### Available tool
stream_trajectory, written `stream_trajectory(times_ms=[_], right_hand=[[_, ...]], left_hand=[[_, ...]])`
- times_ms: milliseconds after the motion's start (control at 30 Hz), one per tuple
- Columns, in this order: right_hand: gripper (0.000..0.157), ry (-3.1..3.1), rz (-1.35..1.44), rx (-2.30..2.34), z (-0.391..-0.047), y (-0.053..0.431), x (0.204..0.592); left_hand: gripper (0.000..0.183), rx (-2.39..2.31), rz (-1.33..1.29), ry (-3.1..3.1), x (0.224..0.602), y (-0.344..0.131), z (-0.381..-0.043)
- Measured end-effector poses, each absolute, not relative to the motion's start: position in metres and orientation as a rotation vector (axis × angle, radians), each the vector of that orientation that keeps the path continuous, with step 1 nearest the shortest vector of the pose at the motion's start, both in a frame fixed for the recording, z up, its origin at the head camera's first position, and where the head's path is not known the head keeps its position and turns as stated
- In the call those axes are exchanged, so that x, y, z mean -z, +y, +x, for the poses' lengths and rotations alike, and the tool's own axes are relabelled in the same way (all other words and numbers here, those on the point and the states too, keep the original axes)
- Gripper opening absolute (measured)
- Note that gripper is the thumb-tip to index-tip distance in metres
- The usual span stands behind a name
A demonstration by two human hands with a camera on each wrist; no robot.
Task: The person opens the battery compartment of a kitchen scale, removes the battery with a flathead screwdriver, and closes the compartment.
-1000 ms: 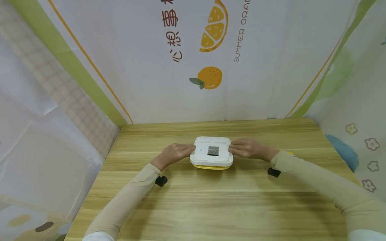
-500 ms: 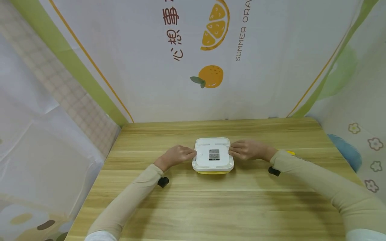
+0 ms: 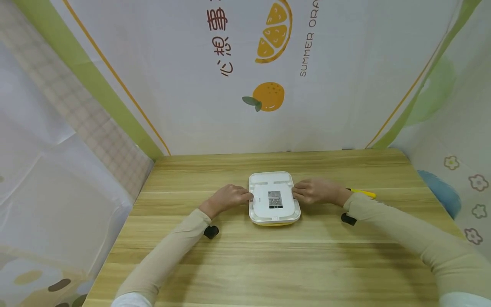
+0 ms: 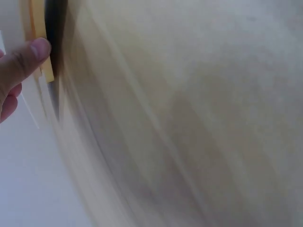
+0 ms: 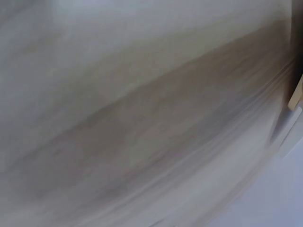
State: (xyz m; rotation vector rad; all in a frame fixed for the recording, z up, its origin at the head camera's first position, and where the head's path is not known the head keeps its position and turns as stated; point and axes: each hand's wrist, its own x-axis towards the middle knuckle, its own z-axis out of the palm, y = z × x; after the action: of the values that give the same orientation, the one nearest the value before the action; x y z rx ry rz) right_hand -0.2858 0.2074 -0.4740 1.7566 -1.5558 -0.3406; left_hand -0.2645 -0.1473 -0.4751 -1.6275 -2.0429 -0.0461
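Observation:
A flat device (image 3: 264, 205) with a white, label-bearing face and a yellow far side is held over the table's middle. Its rounded white face, with a dark printed label (image 3: 275, 199) at the centre, is turned up toward the head camera. My left hand (image 3: 232, 196) pinches its left edge; in the left wrist view the thumb (image 4: 41, 48) lies on the yellow side (image 4: 49, 71). On the opposite edge, my right hand (image 3: 315, 191) grips with curled fingers. In the right wrist view only a corner of the device (image 5: 296, 98) shows, and the hand is out of frame.
A slim yellow and black tool (image 3: 363, 193) lies behind the right wrist, partly covered by the sleeve. Small black pieces (image 3: 211, 232) show under both wrists. The wooden table (image 3: 276, 268) ends at a printed white curtain (image 3: 326, 115) behind, with more cloth on both sides.
The device has tilted so its white face turns more toward the head camera, its yellow side showing less. Both hands keep their grip. More of the yellow tool shows by the right wrist.

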Motion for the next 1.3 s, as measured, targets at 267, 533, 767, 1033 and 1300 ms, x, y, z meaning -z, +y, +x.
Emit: stream_trajectory(times_ms=[267, 533, 767, 1033, 1300], right_hand=[[0.049, -1.618, 1.745, 0.408, -0.279, 0.209, 0.478], [0.042, -1.686, 1.708, 0.423, -0.27, 0.216, 0.478], [0.023, -2.174, 1.535, 0.017, -0.235, 0.221, 0.463], [0.026, -2.915, 0.541, -1.227, -0.184, 0.213, 0.467], [0.036, -2.817, -0.188, -2.341, -0.164, 0.203, 0.478]], left_hand=[[0.013, 0.052, -1.632, -2.116, 0.477, -0.148, -0.26], [0.02, -0.01, -1.648, -2.092, 0.473, -0.15, -0.27], [0.038, 0.204, -1.415, -2.395, 0.466, -0.155, -0.298], [0.039, 1.02, -0.734, -2.813, 0.468, -0.143, -0.316], [0.043, 1.612, -0.37, -2.779, 0.474, -0.126, -0.319]])
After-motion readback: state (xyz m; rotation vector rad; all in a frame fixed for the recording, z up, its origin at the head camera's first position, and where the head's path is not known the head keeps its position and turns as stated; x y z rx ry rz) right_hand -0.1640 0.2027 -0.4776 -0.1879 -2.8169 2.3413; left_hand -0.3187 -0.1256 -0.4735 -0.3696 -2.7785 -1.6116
